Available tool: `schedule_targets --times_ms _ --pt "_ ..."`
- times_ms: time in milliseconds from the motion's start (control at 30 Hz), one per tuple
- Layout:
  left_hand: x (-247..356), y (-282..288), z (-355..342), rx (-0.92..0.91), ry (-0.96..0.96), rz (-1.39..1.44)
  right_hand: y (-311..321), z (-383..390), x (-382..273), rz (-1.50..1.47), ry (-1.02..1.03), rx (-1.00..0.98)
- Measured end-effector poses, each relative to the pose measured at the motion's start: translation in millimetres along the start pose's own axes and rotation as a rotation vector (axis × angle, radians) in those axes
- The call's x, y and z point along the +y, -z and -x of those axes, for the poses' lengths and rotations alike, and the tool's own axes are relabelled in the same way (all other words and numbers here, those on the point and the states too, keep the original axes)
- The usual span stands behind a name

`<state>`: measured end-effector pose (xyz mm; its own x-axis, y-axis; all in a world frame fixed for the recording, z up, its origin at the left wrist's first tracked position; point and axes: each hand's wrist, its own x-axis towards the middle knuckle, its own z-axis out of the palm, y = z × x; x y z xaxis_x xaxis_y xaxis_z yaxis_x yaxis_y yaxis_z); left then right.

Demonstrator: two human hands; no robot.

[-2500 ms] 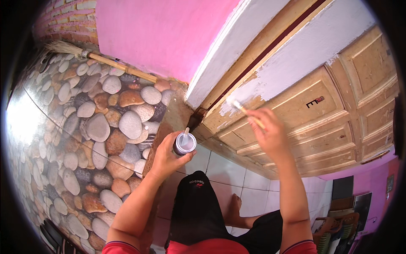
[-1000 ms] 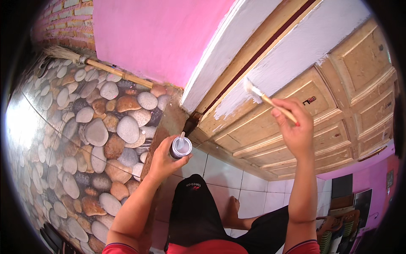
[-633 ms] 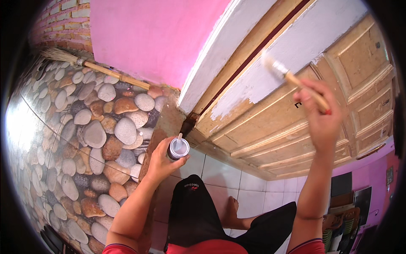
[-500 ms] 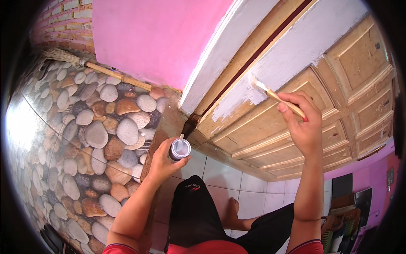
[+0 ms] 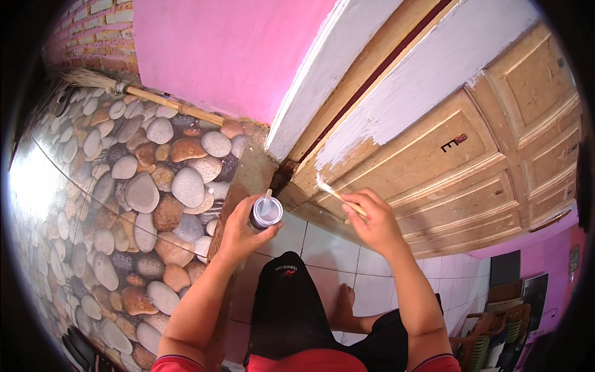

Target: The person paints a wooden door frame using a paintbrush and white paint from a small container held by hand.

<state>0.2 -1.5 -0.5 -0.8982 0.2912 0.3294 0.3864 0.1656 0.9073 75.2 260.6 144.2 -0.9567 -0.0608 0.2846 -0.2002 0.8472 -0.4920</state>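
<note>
1. paintbrush (image 5: 336, 194) is near the bottom corner of the door (image 5: 412, 158) on the frame side, its bristles just below the ragged lower end of the pale painted strip (image 5: 412, 93) that follows the door's frame-side edge.

2. right hand (image 5: 377, 222) grasps the brush by its handle, thumb and fingers pinched around it. that grip presumably lets the bristles lead while the knuckles stay off the wet coat.

3. left hand (image 5: 243, 230) is wrapped around a small cup (image 5: 255, 218), held mouth up beyond the knee. upright seems right for keeping the pale contents in, and the spot puts it within easy reach of the brush.

4. a flat stick (image 5: 268, 194) leans against the cup's rim, its upper end jutting out, probably so it can be picked out by a dry end.

5. a broom (image 5: 144, 94) lies on the pebble-patterned floor (image 5: 141, 192), along its edge by the pink wall (image 5: 217, 56), out from underfoot.

6. whether the bristles touch the wood i cannot tell. the handle's rear end is covered by the fingers, the cup's depth of paint is unclear, the door's top runs out of view, and the furniture (image 5: 489, 328) at the lower right is hard to make out.
</note>
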Motion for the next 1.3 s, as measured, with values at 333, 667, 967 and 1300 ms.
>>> schedule_targets --times_ms 333,667,967,1300 --pt "-2.1 -1.4 0.7 -0.003 0.004 0.011 15.2 -22.0 9.1 0.114 0.094 0.220" --pt "-3.5 -1.8 -0.7 0.012 -0.032 0.030 -36.5 -7.3 18.1 0.002 0.066 -0.031" --pt "-2.7 1.7 1.2 0.006 -0.003 0.004 8.6 -30.4 -3.1 0.130 0.119 0.226" --pt "-3.6 -1.6 -1.6 0.004 -0.024 0.011 -47.9 -16.0 25.4 0.107 0.026 -0.042"
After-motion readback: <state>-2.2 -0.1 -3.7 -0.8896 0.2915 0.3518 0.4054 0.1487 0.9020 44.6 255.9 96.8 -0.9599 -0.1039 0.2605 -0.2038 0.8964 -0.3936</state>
